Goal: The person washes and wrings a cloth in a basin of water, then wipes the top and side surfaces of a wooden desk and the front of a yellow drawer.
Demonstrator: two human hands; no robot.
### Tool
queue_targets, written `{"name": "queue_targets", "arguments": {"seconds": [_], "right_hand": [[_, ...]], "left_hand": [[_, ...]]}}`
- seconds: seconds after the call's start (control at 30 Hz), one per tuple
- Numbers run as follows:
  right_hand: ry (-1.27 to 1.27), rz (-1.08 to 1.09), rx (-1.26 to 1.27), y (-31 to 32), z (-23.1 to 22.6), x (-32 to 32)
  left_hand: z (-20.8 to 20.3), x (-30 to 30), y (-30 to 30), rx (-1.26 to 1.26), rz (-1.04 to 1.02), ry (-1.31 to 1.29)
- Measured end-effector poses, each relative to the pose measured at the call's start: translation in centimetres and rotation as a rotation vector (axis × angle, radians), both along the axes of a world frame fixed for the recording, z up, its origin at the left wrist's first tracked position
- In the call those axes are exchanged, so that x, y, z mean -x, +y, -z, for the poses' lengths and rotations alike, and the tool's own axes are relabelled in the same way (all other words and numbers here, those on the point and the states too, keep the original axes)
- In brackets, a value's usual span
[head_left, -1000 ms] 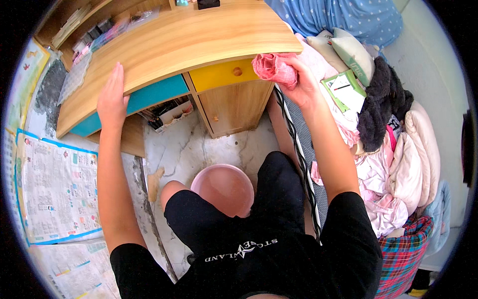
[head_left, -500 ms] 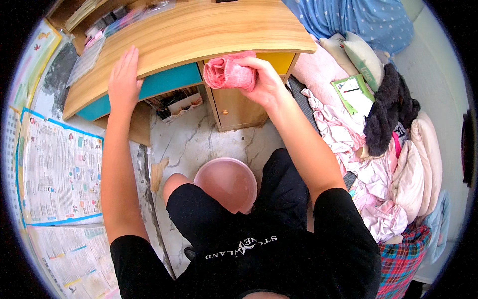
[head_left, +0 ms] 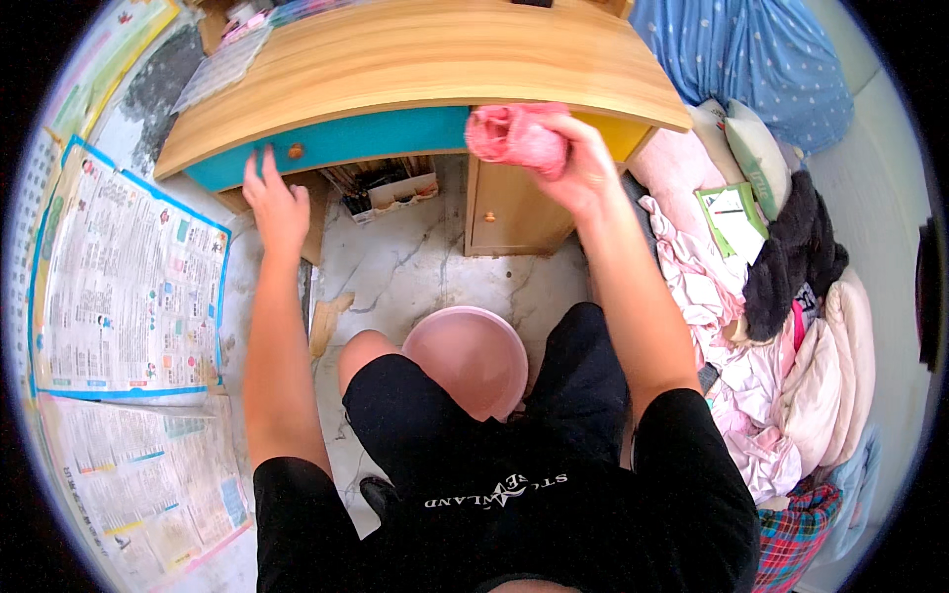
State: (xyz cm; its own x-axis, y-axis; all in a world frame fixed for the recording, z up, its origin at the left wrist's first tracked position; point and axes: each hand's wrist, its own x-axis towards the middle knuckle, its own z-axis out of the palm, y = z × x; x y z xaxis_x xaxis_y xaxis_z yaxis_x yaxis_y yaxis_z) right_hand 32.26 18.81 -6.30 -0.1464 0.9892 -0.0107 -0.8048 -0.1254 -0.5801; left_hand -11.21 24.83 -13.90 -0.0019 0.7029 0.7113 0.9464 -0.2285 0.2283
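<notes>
My right hand (head_left: 585, 170) is closed around a rolled-up pink cloth (head_left: 516, 136), held at the desk's front edge by the yellow drawer (head_left: 618, 134). My left hand (head_left: 277, 206), fingers apart and holding nothing, is at the blue drawer front (head_left: 371, 138), left of its round wooden knob (head_left: 296, 151). Whether the fingertips touch the drawer I cannot tell. The wooden desk (head_left: 425, 54) stretches across in front of me. Between my knees stands a pink basin (head_left: 465, 361) on the floor.
A wooden cabinet door (head_left: 509, 212) sits beneath the desk's right side. Books in a white holder (head_left: 395, 193) stand under the desk. At right lie heaped clothes (head_left: 756, 381), cushions and a dark furry garment (head_left: 801, 252). Printed posters (head_left: 129, 287) cover the left wall.
My left hand has come off the desktop and down to the blue drawer front. My right hand keeps hold of the pink cloth. The whole view has shifted.
</notes>
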Motion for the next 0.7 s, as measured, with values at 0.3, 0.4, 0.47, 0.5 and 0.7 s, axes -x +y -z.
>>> {"name": "queue_targets", "arguments": {"seconds": [0.3,0.4,0.47,0.5,0.7], "right_hand": [[0.146,-0.139,-0.011,3.0,-0.1,14.2],[0.162,-0.178,-0.038,4.1,-0.2,19.6],[0.142,-0.199,-0.022,5.9,0.3,23.6],[0.133,-0.213,-0.014,6.8,0.5,25.8],[0.164,-0.346,-0.021,11.7,1.0,41.1]], "left_hand": [[-0.2,6.4,-2.4,0.069,0.009,0.033],[-0.6,9.1,-3.5,0.079,-0.033,0.02],[-0.9,10.9,-4.1,0.119,-0.088,0.039],[-1.1,11.9,-4.6,0.14,-0.117,0.048],[-1.6,19.0,-8.4,0.2,-0.25,0.288]]}}
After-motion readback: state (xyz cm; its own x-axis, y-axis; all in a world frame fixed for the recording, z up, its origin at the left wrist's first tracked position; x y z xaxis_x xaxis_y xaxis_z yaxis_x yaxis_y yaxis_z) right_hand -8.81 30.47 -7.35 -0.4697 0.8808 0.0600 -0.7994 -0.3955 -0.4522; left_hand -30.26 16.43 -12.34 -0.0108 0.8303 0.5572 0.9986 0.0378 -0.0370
